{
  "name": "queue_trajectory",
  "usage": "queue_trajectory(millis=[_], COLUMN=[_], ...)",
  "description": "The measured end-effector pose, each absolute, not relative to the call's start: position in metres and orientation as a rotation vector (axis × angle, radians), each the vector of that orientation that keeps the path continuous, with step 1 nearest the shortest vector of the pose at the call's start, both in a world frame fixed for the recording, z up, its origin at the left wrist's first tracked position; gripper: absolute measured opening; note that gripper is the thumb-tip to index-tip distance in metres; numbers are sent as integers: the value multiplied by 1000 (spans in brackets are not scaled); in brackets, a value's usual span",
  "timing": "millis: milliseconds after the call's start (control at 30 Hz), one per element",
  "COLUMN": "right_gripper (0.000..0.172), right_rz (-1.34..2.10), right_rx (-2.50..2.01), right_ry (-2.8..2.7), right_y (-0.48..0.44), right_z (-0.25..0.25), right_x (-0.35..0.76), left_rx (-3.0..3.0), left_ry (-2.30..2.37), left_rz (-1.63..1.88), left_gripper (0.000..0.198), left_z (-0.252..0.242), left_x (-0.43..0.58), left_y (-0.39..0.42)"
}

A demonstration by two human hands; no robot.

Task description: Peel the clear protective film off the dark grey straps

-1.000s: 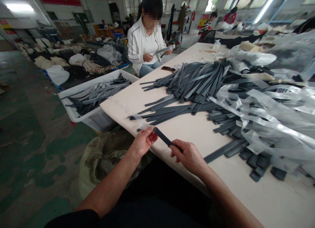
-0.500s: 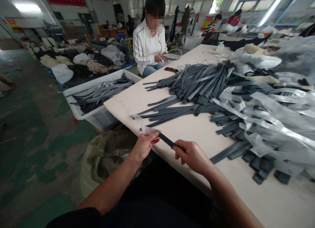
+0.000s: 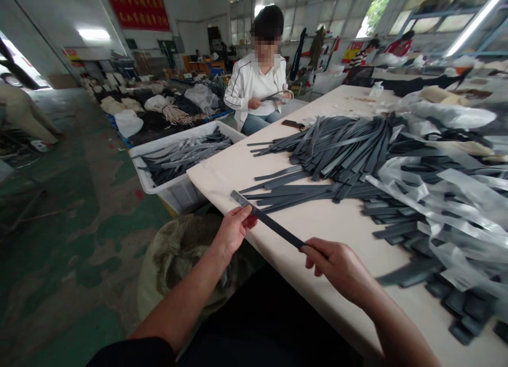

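A flat dark grey strap [image 3: 280, 229] is stretched straight between my two hands, just above the near edge of the table. My left hand [image 3: 232, 232] pinches it near its far end, and a short shiny tip sticks out past the thumb. Further along, my right hand [image 3: 335, 261] has its fingers closed around the strap. Whether the strap goes on beyond my right hand is hidden. Many similar straps [image 3: 345, 150] lie in a fanned pile on the table [image 3: 337, 227] beyond my hands.
Clear plastic sleeves [image 3: 456, 198] cover straps on the right. A white bin [image 3: 174, 190] of straps stands beyond the table's left edge. An open woven sack [image 3: 159, 272] sits by my left forearm. Across the table a seated person [image 3: 257, 86] holds a strap; a phone [image 3: 291, 124] lies nearby.
My right hand has moved away from my left, so a longer stretch of strap shows between them. The strap's far tip now shows past my left thumb. The view has swung left.
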State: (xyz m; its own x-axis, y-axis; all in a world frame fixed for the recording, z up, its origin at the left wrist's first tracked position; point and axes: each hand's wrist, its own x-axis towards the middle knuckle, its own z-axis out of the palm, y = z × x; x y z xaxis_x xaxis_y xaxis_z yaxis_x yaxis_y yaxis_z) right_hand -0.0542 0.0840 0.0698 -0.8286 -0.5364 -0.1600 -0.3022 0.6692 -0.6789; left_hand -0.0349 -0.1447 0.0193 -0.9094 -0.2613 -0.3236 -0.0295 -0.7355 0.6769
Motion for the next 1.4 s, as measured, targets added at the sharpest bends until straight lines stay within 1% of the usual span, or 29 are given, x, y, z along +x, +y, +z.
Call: queue_trajectory(millis=[67, 200, 300, 433, 533, 633, 700, 833, 933, 1033, 1133, 1200, 1267, 1400], right_gripper=[37, 36, 31, 39, 40, 39, 38, 38, 40, 40, 39, 37, 39, 45], right_rz=[-887, -857, -809, -691, -642, -666, -646, -580, -617, -671, -765, -805, -855, -992], right_rx=[-644, -735, -771, -696, -619, -572, -566, -561, -508, -478, -489, -501, -466, -351], right_ry=[2562, 2613, 2612, 2610, 2630, 2625, 2644, 2644, 2644, 2668, 2650, 2567, 2452, 2339], right_y=[77, 53, 65, 103, 99, 82, 85, 120, 125, 102, 93, 105, 124, 137], right_z=[70, 76, 84, 83, 77, 75, 75, 66, 58, 56, 54, 49, 39, 22], right_x=[-56, -57, -48, -27, -19, -22, -22, -4, 4, -3, -9, -2, 12, 34], left_rx=[594, 497, 559, 630, 593, 584, 597, 612, 596, 574, 595, 631, 641, 555], left_ry=[-1113, -1196, -1080, -1011, -1092, -1131, -1106, -1073, -1158, -1219, -1232, -1233, -1255, -1363], left_rz=[-2773, -2883, -2834, -2782, -2911, -3051, -3043, -2921, -2954, -3046, -3028, -2949, -2890, -2990], left_gripper=[41, 44, 46, 47, 46, 47, 46, 46, 44, 43, 45, 46, 47, 46], left_z=[19, 15, 18, 21, 15, 8, 8, 12, 11, 7, 6, 7, 8, 2], left_x=[-31, -25, -30, -32, -23, -14, -14, -21, -18, -7, 0, 0, 0, 7], left_y=[-135, -110, -127, -151, -124, -92, -90, -117, -113, -86, -76, -84, -94, -86])
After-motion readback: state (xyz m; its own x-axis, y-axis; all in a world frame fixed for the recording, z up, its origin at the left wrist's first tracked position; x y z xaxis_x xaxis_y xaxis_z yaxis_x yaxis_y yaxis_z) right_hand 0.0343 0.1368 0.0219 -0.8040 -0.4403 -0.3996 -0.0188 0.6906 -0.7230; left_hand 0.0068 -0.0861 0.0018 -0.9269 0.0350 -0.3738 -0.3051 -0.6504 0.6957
